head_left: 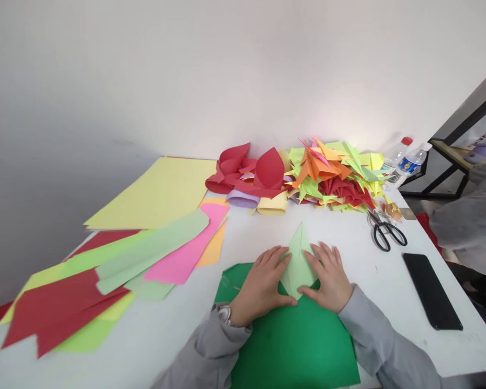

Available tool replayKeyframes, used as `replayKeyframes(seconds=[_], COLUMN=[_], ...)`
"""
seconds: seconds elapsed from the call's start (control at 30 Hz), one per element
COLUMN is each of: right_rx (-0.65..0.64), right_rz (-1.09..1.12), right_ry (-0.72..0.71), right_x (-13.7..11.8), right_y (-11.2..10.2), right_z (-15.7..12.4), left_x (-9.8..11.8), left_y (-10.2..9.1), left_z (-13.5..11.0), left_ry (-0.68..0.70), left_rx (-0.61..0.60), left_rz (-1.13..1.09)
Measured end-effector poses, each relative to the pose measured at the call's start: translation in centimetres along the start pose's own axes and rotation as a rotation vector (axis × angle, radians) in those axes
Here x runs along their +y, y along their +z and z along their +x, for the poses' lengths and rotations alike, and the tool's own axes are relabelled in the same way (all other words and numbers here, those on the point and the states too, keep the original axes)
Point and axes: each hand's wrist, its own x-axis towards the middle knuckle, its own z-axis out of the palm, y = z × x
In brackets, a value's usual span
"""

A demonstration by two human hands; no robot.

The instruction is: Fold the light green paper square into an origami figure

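A pale green sheet folded into a diamond [300, 262] lies with its point away from me and a crease down its middle. My left hand [265, 281] rests along its left side, fingers spread and thumb stretched towards the lower tip. On the opposite side, my right hand [328, 275] touches the paper with index finger and thumb, its other fingers apart. Both hands are open, pressing rather than gripping, as far as I can see. Under them is a dark green sheet [295, 346]. The fingertips hide parts of the diamond's side edges.
Coloured paper strips [154, 248] and a large yellow sheet [157, 189] cover the left. Rolled red paper [269, 170] and a pile of folded paper shapes [324, 170] line the wall. Scissors [389, 232], a black phone [432, 292] and bottles [409, 162] are right, near a person's grey sleeve [465, 227].
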Motion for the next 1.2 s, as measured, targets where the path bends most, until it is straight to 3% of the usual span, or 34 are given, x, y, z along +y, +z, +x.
replayKeyframes(seconds=[0.23, 0.63, 0.97, 1.2], right_rx=[-0.073, -0.043, 0.080, 0.154], right_rz=[0.028, 0.058, 0.010, 0.016], right_ry=[0.009, 0.082, 0.161, 0.211], right_x=[-0.9, 0.1, 2.9, 3.4], right_y=[-0.1, 0.1, 0.5, 1.0], right_z=[0.0, 0.3, 1.0, 1.5], left_x=[0.0, 0.1, 0.7, 0.8], left_y=[0.1, 0.0, -0.6, -0.8], left_z=[0.0, 0.0, 0.1, 0.1], left_ry=[0.004, -0.010, 0.003, 0.001], left_rx=[0.006, -0.013, -0.040, -0.059], left_rz=[-0.016, -0.022, -0.007, 0.002])
